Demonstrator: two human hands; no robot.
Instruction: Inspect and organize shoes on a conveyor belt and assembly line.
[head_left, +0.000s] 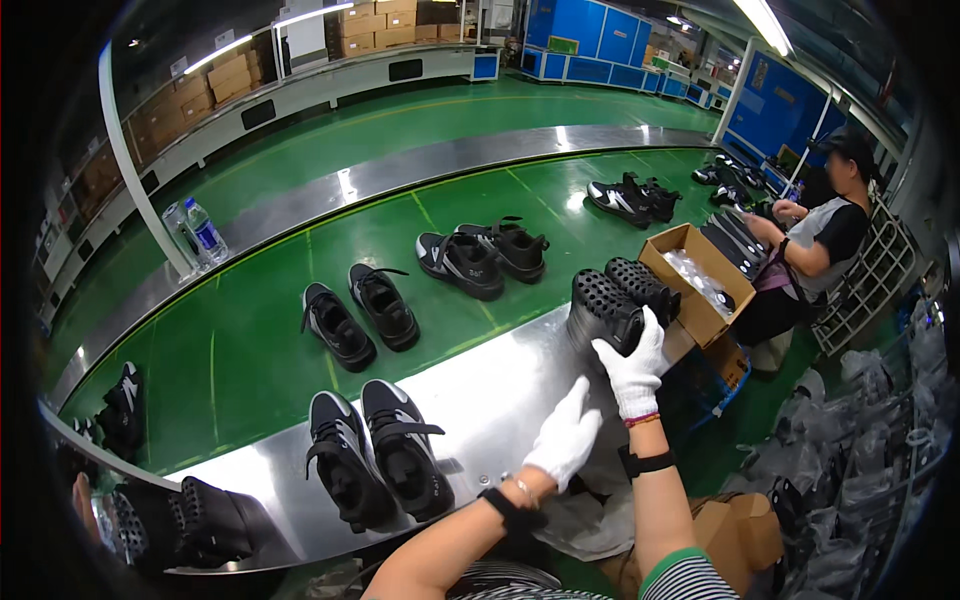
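Observation:
My right hand, in a white glove, grips a pair of black shoes held soles up above the steel edge of the conveyor. Their studded soles face me. My left hand, also gloved, hovers just below and to the left with fingers loosely curled, holding nothing; whether it touches the steel rim is unclear. Another black pair stands on the steel rim to the left of my hands.
Several black shoe pairs lie on the green belt, such as one pair and another. An open cardboard box sits to the right. A seated person works beyond it. Two water bottles stand far left.

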